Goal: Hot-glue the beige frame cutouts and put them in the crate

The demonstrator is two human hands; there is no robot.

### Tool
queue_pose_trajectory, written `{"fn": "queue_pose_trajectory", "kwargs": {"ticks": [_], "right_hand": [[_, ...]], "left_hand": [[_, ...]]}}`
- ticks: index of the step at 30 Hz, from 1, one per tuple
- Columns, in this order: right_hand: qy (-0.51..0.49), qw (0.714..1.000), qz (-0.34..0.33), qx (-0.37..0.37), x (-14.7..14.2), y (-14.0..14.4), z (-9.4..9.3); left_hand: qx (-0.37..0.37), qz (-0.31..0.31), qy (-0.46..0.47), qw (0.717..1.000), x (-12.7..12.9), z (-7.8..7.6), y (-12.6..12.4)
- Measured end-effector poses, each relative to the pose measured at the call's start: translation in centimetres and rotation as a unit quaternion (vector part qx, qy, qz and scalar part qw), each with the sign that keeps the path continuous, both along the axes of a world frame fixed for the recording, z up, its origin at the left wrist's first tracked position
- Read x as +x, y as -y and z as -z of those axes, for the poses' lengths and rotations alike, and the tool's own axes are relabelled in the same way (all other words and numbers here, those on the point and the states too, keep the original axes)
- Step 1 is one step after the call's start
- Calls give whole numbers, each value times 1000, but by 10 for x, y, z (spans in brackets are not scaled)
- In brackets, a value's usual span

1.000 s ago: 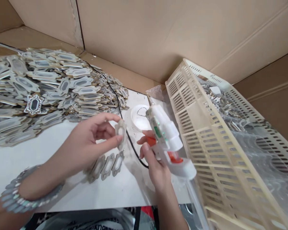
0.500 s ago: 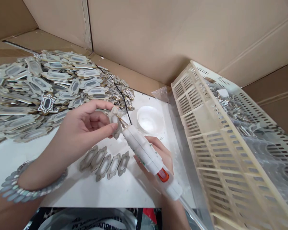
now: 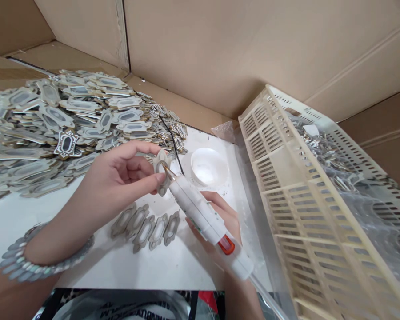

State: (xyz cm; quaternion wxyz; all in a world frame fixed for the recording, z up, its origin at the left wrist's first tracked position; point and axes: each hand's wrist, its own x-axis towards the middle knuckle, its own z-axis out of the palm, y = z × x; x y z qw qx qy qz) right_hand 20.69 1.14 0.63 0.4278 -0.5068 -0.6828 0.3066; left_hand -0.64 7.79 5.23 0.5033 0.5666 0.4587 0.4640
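Right grip (image 3: 228,218) holds glue gun (image 3: 200,209); lettering (image 3: 155,314) includes "BUY".

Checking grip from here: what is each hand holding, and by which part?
Left hand: a frame, by its left side. Right hand: the glue gun, apparently by its hidden handle.

Left hand (image 3: 128,171) pinches between thumb and forefinger, other fingers curled; right hand (image 3: 231,218) grips, lower, rightward of it.

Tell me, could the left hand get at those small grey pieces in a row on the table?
Probably yes: the row of pieces lies close to the left hand and looks uncovered, but that hand is pinching another piece at the tip of the glue gun.
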Motion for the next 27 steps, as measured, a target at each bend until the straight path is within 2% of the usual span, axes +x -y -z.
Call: {"fn": "queue_pose_trajectory", "kwargs": {"ticks": [10,20,27], "right_hand": [[-6,1000,10,-9,-2,0,-4],[-60,997,37,-39,-5,1,-12],[-10,999,37,-25,-1,2,-8]], "left_hand": [[-4,5,1,1000,2,-3,-1],[-4,10,7,1000,1,-3,0],[17,11,10,1000,0,1,-2]]}}
